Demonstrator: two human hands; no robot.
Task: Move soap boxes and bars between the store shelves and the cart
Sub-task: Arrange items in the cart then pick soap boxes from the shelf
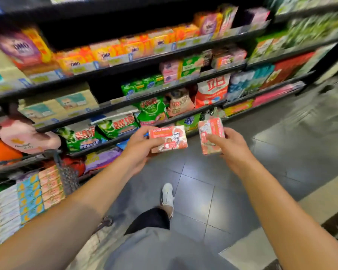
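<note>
Store shelves [125, 63] ran across the upper and left part of the view, blurred, packed with orange detergent boxes, green and red bags and small stacked packets. Grey tiled floor [232, 172] spread out to the right of the shelves and below them. Wire cart [66, 176] stood against the lower left of the shelves, its mesh end visible, with rows of soap bars [29, 199] in white, blue-and-yellow and pink wrappers packed just left of the mesh. Two bare forearms reached forward from the bottom edge, out over the floor and toward the lower shelves. Grey shorts, a dark trouser leg and one white shoe [167, 195] showed on the floor between the forearms.

Left hand [142, 145] gripped a pink box marked "Goat Soap" [169, 138], thumb across the front face, fingers curled underneath, box lying long side level, in the air in front of the lowest shelves. Right hand [230, 147] gripped a second pink soap box [210, 136], stood on end, thumb on the front face, fingers behind. Both boxes held clear of the shelves and well right of the cart, close beside each other but not touching.
</note>
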